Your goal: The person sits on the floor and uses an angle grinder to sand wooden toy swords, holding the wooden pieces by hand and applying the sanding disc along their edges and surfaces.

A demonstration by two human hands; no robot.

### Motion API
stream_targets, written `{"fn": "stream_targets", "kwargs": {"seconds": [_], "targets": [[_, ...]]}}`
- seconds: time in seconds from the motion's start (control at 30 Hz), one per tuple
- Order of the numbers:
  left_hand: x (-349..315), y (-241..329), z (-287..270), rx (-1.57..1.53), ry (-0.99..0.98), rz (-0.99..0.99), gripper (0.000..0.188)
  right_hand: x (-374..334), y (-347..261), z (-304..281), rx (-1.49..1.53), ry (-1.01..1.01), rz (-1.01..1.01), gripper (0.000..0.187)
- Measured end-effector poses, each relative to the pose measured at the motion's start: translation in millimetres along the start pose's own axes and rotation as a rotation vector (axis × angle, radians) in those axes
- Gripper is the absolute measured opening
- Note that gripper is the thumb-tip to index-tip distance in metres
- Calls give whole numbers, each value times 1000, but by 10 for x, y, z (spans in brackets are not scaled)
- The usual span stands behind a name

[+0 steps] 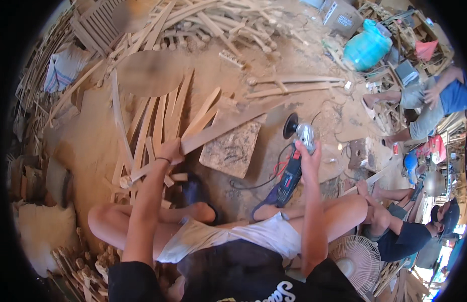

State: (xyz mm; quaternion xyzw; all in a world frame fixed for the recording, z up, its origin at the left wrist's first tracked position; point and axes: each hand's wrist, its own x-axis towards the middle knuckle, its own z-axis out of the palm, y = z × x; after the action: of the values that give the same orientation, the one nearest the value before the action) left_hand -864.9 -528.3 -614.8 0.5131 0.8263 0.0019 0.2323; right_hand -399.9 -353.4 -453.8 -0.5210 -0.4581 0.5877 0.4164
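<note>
My left hand (171, 150) is closed around the near end of a long, flat wooden slat (228, 125). The slat slants up to the right across the top of a squat, worn block (232, 151). To the right of the block, my right hand (310, 157) grips an angle grinder (292, 173) by its dark body, near the silver head. The grinder's round dark disc (291, 126) points up and stands apart from the slat. Several loose wooden strips (159, 121) lie fanned out on the ground beyond my left hand.
A pile of shaped wooden pieces (208, 25) spreads across the far side. The grinder's cord (251, 187) curls near my feet. A fan (355, 261) stands at lower right. Two people sit along the right, one near a turquoise sack (367, 46). Wooden parts (85, 269) stand at lower left.
</note>
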Motion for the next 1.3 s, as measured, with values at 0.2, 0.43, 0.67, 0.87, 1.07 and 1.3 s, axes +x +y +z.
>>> {"fn": "stream_targets", "kwargs": {"seconds": [0.2, 0.43, 0.67, 0.87, 1.07, 1.3], "targets": [[-680, -449, -73, 0, 64, 63, 31, 126, 240, 255, -730, 9, -418, 75], [-1327, -768, 452, -91, -32, -42, 28, -390, 577, 1179, -996, -417, -188, 78], [-1313, -677, 648, -40, 14, -25, 31, -746, 1138, 1841, -1080, -673, -297, 81], [-1340, -736, 630, -27, -51, -35, 34, -275, 1017, 1707, -1119, -561, -203, 81], [-1361, -748, 613, -46, -61, -23, 33, 457, 745, 1207, -1176, -339, -130, 80], [-1351, -710, 571, -56, -24, 9, 28, 1046, 808, 855, -1190, -180, -152, 87]]}}
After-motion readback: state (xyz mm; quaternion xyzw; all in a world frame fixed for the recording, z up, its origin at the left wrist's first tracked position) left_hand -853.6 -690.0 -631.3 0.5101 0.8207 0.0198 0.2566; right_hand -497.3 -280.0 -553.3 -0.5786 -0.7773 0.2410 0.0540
